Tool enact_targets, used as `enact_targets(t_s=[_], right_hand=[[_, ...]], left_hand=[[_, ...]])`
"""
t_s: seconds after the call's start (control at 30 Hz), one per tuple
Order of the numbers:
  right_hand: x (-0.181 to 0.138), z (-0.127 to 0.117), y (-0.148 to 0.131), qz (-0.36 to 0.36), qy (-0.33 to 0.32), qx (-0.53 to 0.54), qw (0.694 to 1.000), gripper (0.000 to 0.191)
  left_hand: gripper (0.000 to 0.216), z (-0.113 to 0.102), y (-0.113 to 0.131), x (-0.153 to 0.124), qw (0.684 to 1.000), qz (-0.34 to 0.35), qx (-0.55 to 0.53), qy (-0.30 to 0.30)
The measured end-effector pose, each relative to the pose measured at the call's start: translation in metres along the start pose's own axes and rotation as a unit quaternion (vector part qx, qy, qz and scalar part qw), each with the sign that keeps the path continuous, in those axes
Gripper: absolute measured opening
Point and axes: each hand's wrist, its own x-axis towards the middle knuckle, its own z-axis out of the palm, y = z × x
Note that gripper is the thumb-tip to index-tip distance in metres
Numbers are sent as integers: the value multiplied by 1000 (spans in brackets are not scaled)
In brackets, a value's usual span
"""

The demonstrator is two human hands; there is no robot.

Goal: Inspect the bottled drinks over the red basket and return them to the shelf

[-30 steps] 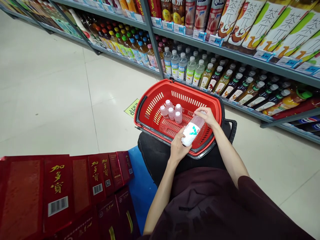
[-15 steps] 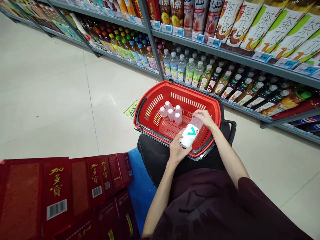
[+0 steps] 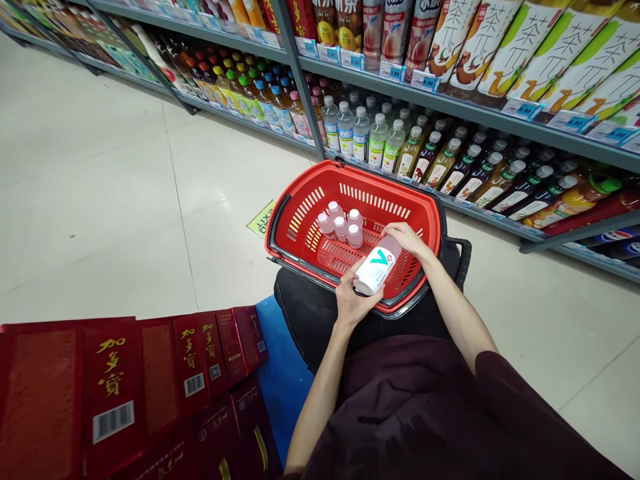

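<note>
A pink drink bottle (image 3: 379,265) with a white label and a green V is held tilted over the near right part of a red shopping basket (image 3: 305,179). My left hand (image 3: 354,299) is wrapped round its lower end. My right hand (image 3: 406,239) is closed over the upper end, hiding the cap. Several smaller pink bottles with white caps (image 3: 341,229) stand together on the basket floor, left of the held bottle. The basket rests on my legs, over black trousers (image 3: 305,313).
Shelves (image 3: 310,120) of bottled drinks run along the far side, with large tea cartons (image 3: 525,57) on the upper right. Stacked red boxes (image 3: 113,380) stand at the lower left beside a blue surface (image 3: 275,347). A yellow-green floor sign (image 3: 260,220) lies left of the basket.
The held bottle has turned slightly and shifted a little left and down, with both hands still on it. The view has moved slightly.
</note>
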Motion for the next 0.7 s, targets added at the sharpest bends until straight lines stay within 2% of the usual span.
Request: enact_targets(t_s=[0.13,0.27,0.43,0.57,0.63,0.7], right_hand=[[-3,0,-6,-11,13,61,998,31],[-10,0,-17,-32,-8,173,984,39],[-18,-1,-30,-21,-3,305,952,47],[-18,-2,-41,-31,24,403,914,57],[-16,-2,-48,-49,37,451,890,64],[-17,2,-56,-62,26,461,885,69]], left_hand=[[61,-1,7,3,999,-24,-22,8],[62,-4,11,8,997,-59,-44,20],[59,-15,10,16,996,-52,63,38],[57,-18,7,22,993,-34,115,6],[61,-15,6,25,988,-49,141,-42],[65,-12,9,29,970,-96,197,-100]])
